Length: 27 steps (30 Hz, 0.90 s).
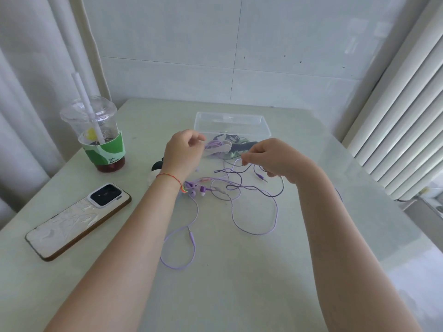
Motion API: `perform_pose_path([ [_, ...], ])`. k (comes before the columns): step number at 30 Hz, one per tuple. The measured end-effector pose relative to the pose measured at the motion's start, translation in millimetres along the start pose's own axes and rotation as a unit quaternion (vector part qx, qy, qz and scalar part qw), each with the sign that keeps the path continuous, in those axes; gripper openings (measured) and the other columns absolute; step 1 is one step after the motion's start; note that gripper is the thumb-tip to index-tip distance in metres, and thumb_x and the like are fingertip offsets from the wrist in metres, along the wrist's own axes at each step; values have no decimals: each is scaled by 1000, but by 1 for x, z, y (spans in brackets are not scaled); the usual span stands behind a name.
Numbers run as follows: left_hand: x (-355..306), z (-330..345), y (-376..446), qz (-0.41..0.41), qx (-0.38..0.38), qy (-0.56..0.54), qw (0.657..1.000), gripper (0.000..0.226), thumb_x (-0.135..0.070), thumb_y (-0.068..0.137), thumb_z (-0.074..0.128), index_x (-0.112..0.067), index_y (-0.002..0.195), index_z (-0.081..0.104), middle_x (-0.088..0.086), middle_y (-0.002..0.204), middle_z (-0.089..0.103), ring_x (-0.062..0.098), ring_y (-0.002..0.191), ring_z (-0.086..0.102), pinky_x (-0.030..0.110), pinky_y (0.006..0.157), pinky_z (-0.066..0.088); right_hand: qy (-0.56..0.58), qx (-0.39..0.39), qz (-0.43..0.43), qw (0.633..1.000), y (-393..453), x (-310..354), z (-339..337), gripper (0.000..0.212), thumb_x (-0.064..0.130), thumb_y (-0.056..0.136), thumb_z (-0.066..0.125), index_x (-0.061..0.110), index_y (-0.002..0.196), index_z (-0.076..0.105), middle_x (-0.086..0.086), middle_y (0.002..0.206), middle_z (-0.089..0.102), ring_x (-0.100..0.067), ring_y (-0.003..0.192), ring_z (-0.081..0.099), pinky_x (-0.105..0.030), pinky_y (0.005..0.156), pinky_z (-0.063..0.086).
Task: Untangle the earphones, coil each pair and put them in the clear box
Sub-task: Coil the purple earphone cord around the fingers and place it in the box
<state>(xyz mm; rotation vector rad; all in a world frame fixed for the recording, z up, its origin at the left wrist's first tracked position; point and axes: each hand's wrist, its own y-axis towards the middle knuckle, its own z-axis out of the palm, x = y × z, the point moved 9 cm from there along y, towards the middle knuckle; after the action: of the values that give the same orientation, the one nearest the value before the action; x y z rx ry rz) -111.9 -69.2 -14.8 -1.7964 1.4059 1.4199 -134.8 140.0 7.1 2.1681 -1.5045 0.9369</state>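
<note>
Two bare forearms of yours reach over the pale worktop (239, 283). Nearest you, a lilac earphone cable (191, 248) loops loosely, its plug lying inside the loop. Left of it, a phone (76, 221) lies face down. Further on, the tangled purple earphones (230, 188) sprawl, with the earbuds bunched just beside your left wrist. Your right hand (273, 159) has its grip pinched on a strand lifted off that tangle. Your left hand (184, 152) has curled fingers; I cannot tell whether they hold a strand. Beyond both, the clear box (232, 125) holds coiled earphones at its near end. An iced drink cup (96, 133) with a straw stands far left.
</note>
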Motion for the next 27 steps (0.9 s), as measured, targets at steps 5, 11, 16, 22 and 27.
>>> perform_pose_path([
  [5, -34, 24, -14, 58, 98, -66, 991, 13, -25, 84, 63, -30, 92, 72, -11, 97, 72, 3, 99, 63, 17, 88, 45, 25, 40, -48, 998, 1, 15, 14, 7, 18, 83, 71, 15, 89, 70, 16, 47, 42, -19, 56, 39, -30, 58, 36],
  [11, -36, 61, -32, 21, 256, -88, 962, 17, -11, 94, 58, -8, 107, 69, 8, 73, 68, 19, 65, 64, 28, 77, 52, 19, -87, -103, 991, -1, 31, -8, 7, 15, 88, 64, 13, 89, 71, 5, 58, 45, -5, 39, 34, -20, 47, 31],
  [16, -20, 39, -19, 28, 154, 45, 987, 22, -18, 94, 54, -16, 79, 69, -1, 60, 61, 7, 53, 54, 15, 61, 45, 76, -220, -92, 968, -3, 24, -40, 14, 15, 90, 60, 14, 88, 73, 4, 59, 47, -4, 40, 36, -14, 42, 26],
  [22, -2, 10, -3, -27, -8, -51, 998, 35, -26, 98, 47, -15, 67, 61, 0, 61, 61, 17, 60, 57, 28, 67, 47, 3, -146, -11, 989, 1, 7, -30, 36, 36, 82, 58, 3, 86, 71, 5, 56, 45, -15, 56, 38, -25, 54, 31],
  [27, -12, 21, -11, -52, 83, -94, 991, 61, -58, 101, 22, -19, 95, 68, -2, 78, 73, 5, 62, 62, 21, 57, 44, -40, -58, -22, 997, -3, 12, -13, 42, 46, 93, 57, 14, 70, 70, 3, 50, 32, -17, 50, 33, -28, 56, 32],
])
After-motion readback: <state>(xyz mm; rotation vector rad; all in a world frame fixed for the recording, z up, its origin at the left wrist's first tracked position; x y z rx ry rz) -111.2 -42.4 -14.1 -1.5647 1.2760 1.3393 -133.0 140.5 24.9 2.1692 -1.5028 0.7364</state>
